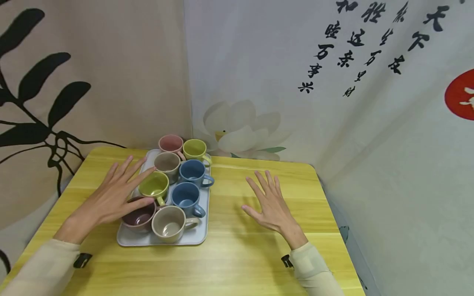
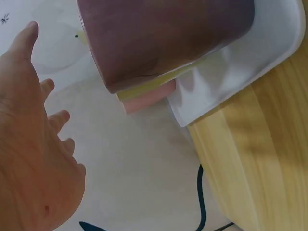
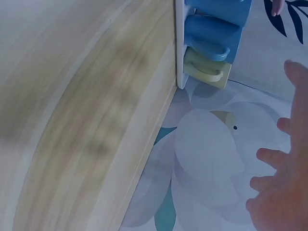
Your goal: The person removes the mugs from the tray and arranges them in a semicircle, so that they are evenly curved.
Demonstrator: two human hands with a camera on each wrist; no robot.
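Looking down from the head, we see a pale tray [image 1: 126,238] on the left part of a wood table [image 1: 237,263]. On it, going from far to near, the left row has a pink cup [image 1: 170,144], a far grey cup [image 1: 168,166], a near green cup [image 1: 153,185] and a purple cup [image 1: 139,218]. The right row has a far green cup [image 1: 194,149], a far blue cup [image 1: 191,171], a near blue cup [image 1: 185,195] and, nearest to us, a near grey cup [image 1: 168,225]. The left hand [image 1: 114,196] is over the left side of the tray and hides part of the purple cup. Its fingers are spread wide and free. The right hand [image 1: 272,207] is over the table, well to the right of the tray, with its fingers spread and free too. On the far side hangs a pale cloth [image 1: 237,61] with dark leaves [image 1: 42,74] and a big flower [image 1: 242,129].

From the left wrist, we see the left hand on the left, its fingers loose. A gap lies between it and the purple cup. A green strip [image 2: 149,83] and a pink strip [image 2: 149,97] peek out from behind that cup.

From the right wrist, we see the right hand on the right, loose and free. The two blue cups and the far green cup are at the tray's edge, apart from it.
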